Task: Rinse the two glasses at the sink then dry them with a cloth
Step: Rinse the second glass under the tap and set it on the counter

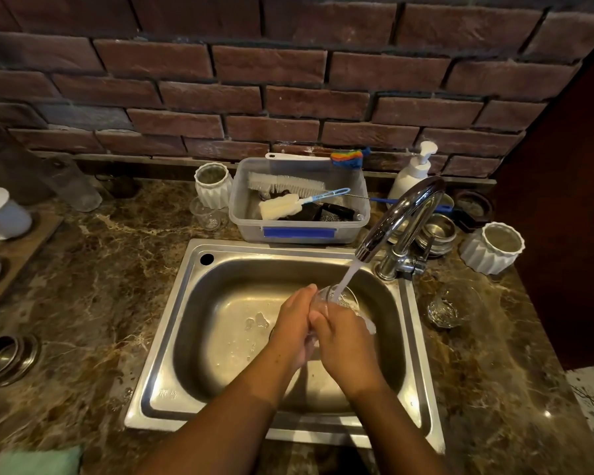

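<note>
Brick wall (254, 80), dark red, fills the upper frame; brown marbled counter (100, 286) runs below it.

Head view, items:
- Steel sink (192, 337), centre of frame, overflow hole at its upper left corner; a few ice-like bits lie on the basin floor left of the hands.
- Chrome tap (398, 217), upper right of the sink, running; the stream (347, 277) falls leftward into a glass.
- Glass (338, 298), clear, held over the basin at centre, mouth tilted up toward the tap; water spills over its right side.
- Left hand (294, 323): fingers wrapped round the glass's left side, grasping it.
- Right hand (345, 344): fingers curled about the lower part of the glass, touching the left hand; grasping it too.
- Second glass (443, 311), clear, on the counter just right of the sink, apart from the hands.
- Clear tub (299, 231), behind the sink, holding brushes (285, 183) and dark items.
- White ribbed pots: one (211, 183) left of the tub, one (491, 248) at the right of the tap.
- Small clear cup (206, 214), in front of the left pot.
- Soap pump (415, 169), white, behind the tap.
- Steel bowls (438, 233), stacked, right of the tap.
- Green cloth (38, 462), lower left corner, on the counter, well apart from the sink's hands.
- Steel ring (7, 359), set in the counter at left.
</note>
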